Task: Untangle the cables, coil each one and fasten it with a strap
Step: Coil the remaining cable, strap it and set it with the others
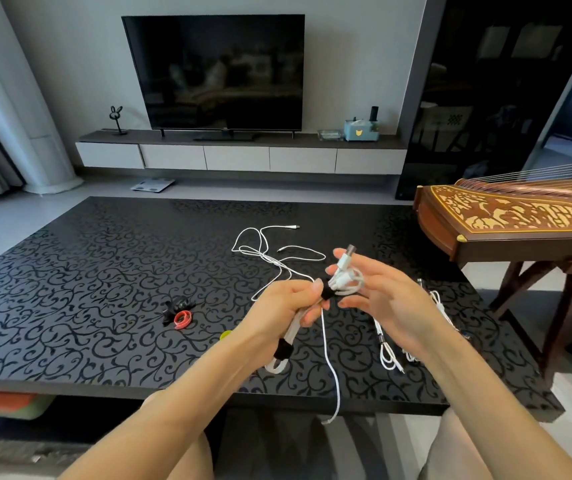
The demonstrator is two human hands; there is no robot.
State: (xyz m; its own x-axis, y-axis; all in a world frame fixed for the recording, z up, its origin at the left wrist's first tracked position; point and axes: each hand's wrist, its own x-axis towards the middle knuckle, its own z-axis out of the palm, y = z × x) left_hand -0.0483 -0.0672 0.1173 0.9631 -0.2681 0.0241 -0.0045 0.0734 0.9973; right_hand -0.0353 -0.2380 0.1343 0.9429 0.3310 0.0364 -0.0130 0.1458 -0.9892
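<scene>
White coiled cable bundle (347, 284) with black straps (328, 292), above the dark scroll-patterned surface (104, 271); long axis 7-to-1 o'clock. Left grip (288, 303) wrapped round its middle; right grip (381, 292) slack-fingered, touching 1 o'clock end.

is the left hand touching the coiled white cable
Touching. The head view shows the left hand with its fingers curled round the coiled white cable, gripping it above the lower black strap.
</scene>
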